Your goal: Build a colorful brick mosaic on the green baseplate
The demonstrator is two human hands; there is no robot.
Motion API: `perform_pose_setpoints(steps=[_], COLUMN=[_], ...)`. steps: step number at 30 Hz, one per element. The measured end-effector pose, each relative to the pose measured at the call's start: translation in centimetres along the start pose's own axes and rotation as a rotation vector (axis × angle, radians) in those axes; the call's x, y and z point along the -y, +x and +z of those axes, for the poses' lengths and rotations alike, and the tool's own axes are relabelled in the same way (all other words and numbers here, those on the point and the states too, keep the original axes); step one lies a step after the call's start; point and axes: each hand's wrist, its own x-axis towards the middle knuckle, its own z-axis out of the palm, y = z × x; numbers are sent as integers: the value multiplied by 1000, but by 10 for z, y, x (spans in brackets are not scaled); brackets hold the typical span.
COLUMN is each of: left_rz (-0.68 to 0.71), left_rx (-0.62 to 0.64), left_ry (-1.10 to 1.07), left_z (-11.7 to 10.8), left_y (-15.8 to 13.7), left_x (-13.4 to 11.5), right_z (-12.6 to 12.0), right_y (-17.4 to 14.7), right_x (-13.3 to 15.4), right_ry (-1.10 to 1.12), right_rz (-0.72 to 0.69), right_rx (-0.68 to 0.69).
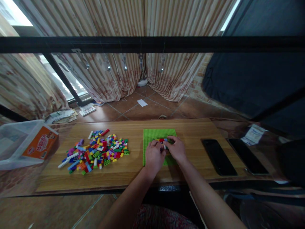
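Wooden bench here, striped curtains behind it. From where I'm standing: left hand has fingers curled in, right hand has thumb and index apart, both over the green baseplate. Can't tell if either grips anything. Small red brick sits between the two hands' fingertips, on the plate. Left of plate: loose brick pile, mixed colors. Right: black phone, second phone beyond. Far left: clear bin, orange label.
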Motion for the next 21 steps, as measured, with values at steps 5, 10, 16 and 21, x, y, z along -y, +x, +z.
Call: perform_pose_setpoints(steps=[5,10,16,21], left_rz=[-1,-23,-54,-41], left_rx=[2,19,64,60], left_ry=[-4,10,45,3], left_z=[1,1,-2,-9], left_y=[1,1,4,2], left_x=[1,1,-3,-5], right_z=[1,4,8,4], right_y=[3,7,9,9], right_x=[0,-3,-4,-5], right_ry=[-21,-45,-35,7], right_rz=[4,13,-2,-19], right_rx=[11,34,54,79])
